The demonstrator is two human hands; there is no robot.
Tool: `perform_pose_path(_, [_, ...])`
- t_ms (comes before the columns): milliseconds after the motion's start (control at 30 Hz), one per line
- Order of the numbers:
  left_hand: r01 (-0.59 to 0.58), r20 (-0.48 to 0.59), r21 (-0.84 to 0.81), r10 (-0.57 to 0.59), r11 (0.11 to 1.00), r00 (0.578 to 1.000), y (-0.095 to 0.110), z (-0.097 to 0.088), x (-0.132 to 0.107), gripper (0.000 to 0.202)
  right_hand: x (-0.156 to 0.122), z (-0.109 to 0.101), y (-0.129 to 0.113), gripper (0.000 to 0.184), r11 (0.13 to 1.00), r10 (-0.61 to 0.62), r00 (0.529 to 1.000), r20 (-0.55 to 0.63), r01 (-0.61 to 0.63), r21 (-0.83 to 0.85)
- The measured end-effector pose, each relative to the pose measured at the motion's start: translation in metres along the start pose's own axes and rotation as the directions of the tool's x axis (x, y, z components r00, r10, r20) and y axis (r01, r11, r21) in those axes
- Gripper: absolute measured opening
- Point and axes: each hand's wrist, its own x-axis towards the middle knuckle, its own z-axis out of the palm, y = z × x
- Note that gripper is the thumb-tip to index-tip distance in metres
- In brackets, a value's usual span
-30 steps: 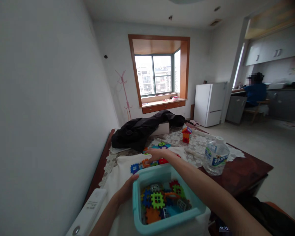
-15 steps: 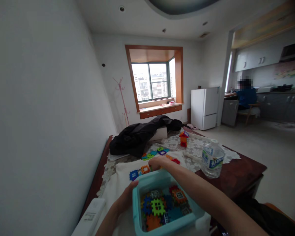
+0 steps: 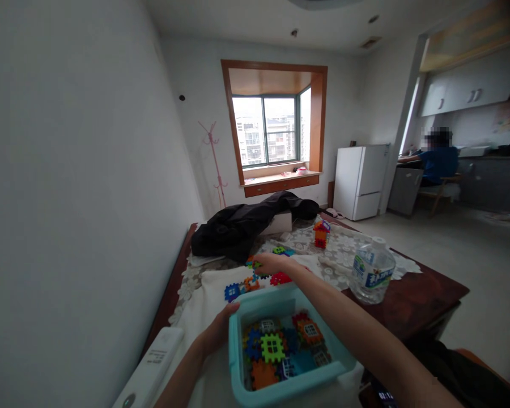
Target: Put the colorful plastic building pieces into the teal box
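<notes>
A teal plastic box (image 3: 280,388) stands at the near end of the table and holds several coloured interlocking toy tiles (image 3: 273,347). My left hand (image 3: 219,331) grips the box's left rim. My right hand (image 3: 272,263) reaches over the box to loose tiles (image 3: 280,278) scattered on the white cloth behind it, fingers curled down on them; what it holds is hidden. A small house built of tiles (image 3: 322,233) stands farther back.
A clear water bottle (image 3: 373,271) stands on the right of the brown table (image 3: 425,297). A black jacket (image 3: 242,225) lies at the far end. A white remote-like device (image 3: 151,362) lies near left. A person sits at the far right by a white fridge (image 3: 361,181).
My right hand drew back to the box's far rim, then reached out again to the loose tiles. My left hand stayed on the box. The camera tilted up, then back.
</notes>
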Motion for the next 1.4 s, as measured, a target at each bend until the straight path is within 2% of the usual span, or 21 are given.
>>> perform_pose_path(67, [0.0, -0.005, 0.003, 0.0, 1.0, 1.0, 0.0, 0.0, 0.0, 0.083, 0.0, -0.001, 0.0, 0.024, 0.991, -0.014, 0.999, -0.046, 0.02, 0.132])
perform_pose_path(133, [-0.008, -0.011, -0.004, 0.007, 1.0, 1.0, 0.0, 0.001, 0.0, 0.084, -0.002, -0.002, -0.002, 0.022, 0.946, -0.043, 0.999, -0.026, 0.049, 0.32])
perform_pose_path(233, [-0.018, -0.002, -0.025, 0.018, 1.0, 1.0, 0.0, 0.004, -0.001, 0.085, -0.006, -0.005, -0.011, 0.023, 0.789, -0.108, 0.994, 0.017, 0.076, 0.61])
perform_pose_path(267, [-0.026, 0.003, -0.033, 0.026, 0.999, 1.0, 0.001, 0.005, -0.001, 0.085, -0.008, -0.006, -0.014, 0.024, 0.743, -0.126, 0.992, 0.025, 0.078, 0.664])
perform_pose_path(333, [-0.048, 0.007, -0.045, 0.049, 0.998, 0.999, 0.001, 0.006, -0.001, 0.084, -0.012, -0.009, -0.02, 0.029, 0.708, -0.155, 0.987, 0.037, 0.084, 0.701])
perform_pose_path(400, [-0.07, 0.001, -0.048, 0.071, 0.996, 0.998, 0.0, 0.007, -0.001, 0.083, -0.015, -0.012, -0.024, 0.036, 0.622, -0.211, 0.975, 0.074, 0.076, 0.779])
perform_pose_path(500, [-0.087, -0.002, -0.045, 0.087, 0.995, 0.996, 0.0, 0.007, 0.0, 0.083, -0.017, -0.014, -0.025, 0.045, 0.456, -0.33, 0.93, 0.165, 0.004, 0.89])
perform_pose_path(533, [-0.086, 0.001, -0.043, 0.086, 0.995, 0.996, 0.0, 0.007, 0.0, 0.082, -0.017, -0.014, -0.024, 0.046, 0.426, -0.354, 0.915, 0.193, -0.026, 0.904])
perform_pose_path(633, [-0.076, 0.01, -0.039, 0.076, 0.996, 0.997, -0.001, 0.007, 0.0, 0.083, -0.018, -0.014, -0.023, 0.043, 0.426, -0.357, 0.904, 0.234, -0.065, 0.902])
perform_pose_path(833, [-0.062, 0.048, -0.019, 0.062, 0.998, 0.997, -0.001, 0.005, 0.0, 0.085, -0.021, -0.013, -0.024, 0.042, 0.457, -0.351, 0.903, 0.248, -0.066, 0.887])
perform_pose_path(1033, [-0.077, 0.102, -0.009, 0.078, 0.997, 0.992, 0.005, 0.015, -0.002, 0.077, -0.023, -0.014, -0.029, 0.043, 0.619, -0.41, 0.81, 0.42, -0.091, 0.78])
perform_pose_path(1167, [-0.094, 0.085, -0.039, 0.097, 0.995, 0.992, 0.008, 0.02, -0.004, 0.072, -0.028, -0.019, -0.029, 0.046, 0.694, -0.395, 0.798, 0.455, -0.065, 0.717])
perform_pose_path(1400, [-0.113, 0.076, -0.047, 0.117, 0.992, 0.99, 0.002, 0.015, -0.002, 0.071, -0.03, -0.029, -0.035, 0.053, 0.657, -0.495, 0.725, 0.479, -0.049, 0.753])
